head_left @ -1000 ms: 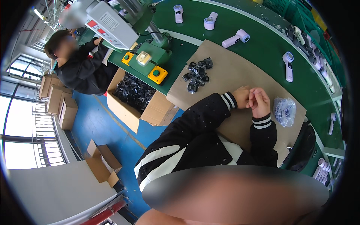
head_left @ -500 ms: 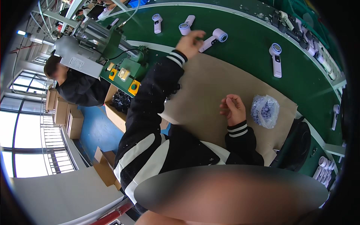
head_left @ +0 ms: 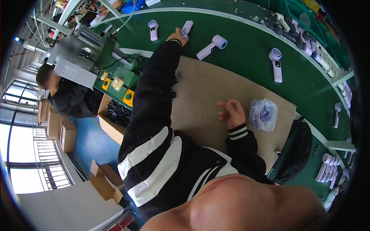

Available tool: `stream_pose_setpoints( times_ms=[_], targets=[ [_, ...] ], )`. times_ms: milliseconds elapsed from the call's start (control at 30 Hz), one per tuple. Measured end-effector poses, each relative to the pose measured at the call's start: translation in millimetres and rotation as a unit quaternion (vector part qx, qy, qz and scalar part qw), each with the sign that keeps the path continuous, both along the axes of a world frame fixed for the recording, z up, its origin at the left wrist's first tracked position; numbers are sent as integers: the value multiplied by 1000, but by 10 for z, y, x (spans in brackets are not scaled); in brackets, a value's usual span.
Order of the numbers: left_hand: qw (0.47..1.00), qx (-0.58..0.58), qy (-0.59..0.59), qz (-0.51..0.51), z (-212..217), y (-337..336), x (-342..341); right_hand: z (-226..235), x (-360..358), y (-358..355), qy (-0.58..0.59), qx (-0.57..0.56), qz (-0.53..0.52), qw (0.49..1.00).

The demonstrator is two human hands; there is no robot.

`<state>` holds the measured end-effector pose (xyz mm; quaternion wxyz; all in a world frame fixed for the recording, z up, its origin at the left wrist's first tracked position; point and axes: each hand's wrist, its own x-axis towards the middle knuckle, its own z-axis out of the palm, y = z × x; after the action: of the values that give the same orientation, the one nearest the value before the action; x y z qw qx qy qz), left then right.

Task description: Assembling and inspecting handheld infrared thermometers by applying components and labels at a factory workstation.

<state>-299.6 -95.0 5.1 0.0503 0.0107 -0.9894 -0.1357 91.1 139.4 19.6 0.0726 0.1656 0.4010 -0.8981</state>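
Left hand (head_left: 177, 37) touches a lilac device (head_left: 188, 26) beyond the brown paper (head_left: 208, 86); right hand (head_left: 233, 114) hangs half-open over the paper.

head: fisheye | head-worn | looks down | workbench (head_left: 246, 50) near, windows (head_left: 29, 179) farther off

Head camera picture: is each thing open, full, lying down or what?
Touched fan: left hand at its round end; grip unclear.
Fan to its right: lying down, untouched.
Right hand: empty, fingers partly curled.
Clear bag: holds small purple pieces; closure unclear.
Box beside machine: open, dark pieces inside.
Floor box: open, flaps out.
Brown sheet: spread flat.
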Motion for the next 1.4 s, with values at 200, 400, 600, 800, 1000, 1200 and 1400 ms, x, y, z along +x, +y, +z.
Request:
stream_pose_setpoints(
  times_ms=[200,400,600,800,1000,1200,1400],
  targets=[
    [973,1,153,-173,351,-414,473,-224,49,66,13,54,-8,998],
    [883,103,194,-415,515,-412,1519,-140,40,17,31,78,-53,995],
    [838,85,32,-538,394,78,2507,-197,43,-108,78,193,-41,977],
    [917,180,-27,-356,576,-222,2353,-111,41,-184,109,307,46,944],
    [975,-39,-4,-217,249,-440,2184,-102,-147,-420,253,494,41,831],
    [987,-102,-68,-103,191,-350,2120,-267,-197,-536,299,602,20,740],
    [988,-44,-56,-134,234,-535,2056,-265,-287,-636,339,620,-33,706]
  ],
)
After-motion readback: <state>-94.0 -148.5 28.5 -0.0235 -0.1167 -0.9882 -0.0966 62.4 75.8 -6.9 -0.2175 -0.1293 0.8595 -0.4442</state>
